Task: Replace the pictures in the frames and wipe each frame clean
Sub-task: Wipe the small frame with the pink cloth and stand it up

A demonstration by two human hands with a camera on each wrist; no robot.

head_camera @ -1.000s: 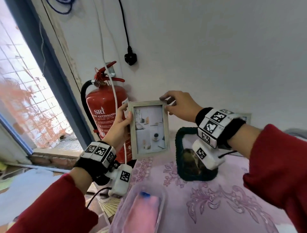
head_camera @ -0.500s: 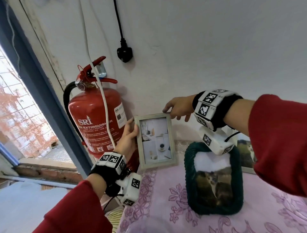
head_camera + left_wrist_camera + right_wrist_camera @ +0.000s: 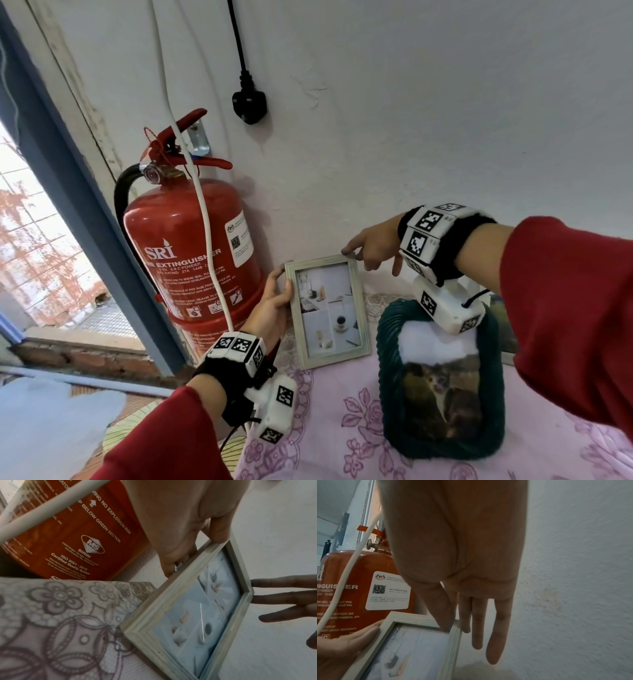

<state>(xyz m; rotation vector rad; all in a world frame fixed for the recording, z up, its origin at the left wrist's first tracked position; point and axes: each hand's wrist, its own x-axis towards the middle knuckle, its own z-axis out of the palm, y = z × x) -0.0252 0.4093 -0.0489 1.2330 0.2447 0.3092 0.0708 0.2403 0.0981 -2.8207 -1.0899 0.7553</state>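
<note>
The pale wood-grain frame (image 3: 329, 310) stands upright on the lace-clothed bench (image 3: 342, 428) beside the extinguisher (image 3: 186, 260). Left hand (image 3: 274, 301) grips its edge; right hand (image 3: 373, 246), fingers straight, touches its top corner.

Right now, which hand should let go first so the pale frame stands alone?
Right hand: only straight fingertips touch the pale frame's top corner. The left hand grips its side edge, so it can steady the frame on the tablecloth.

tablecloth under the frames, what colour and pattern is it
Pink tablecloth printed with purple flowers and lace-like scrolls; clearest in the head view.
</note>
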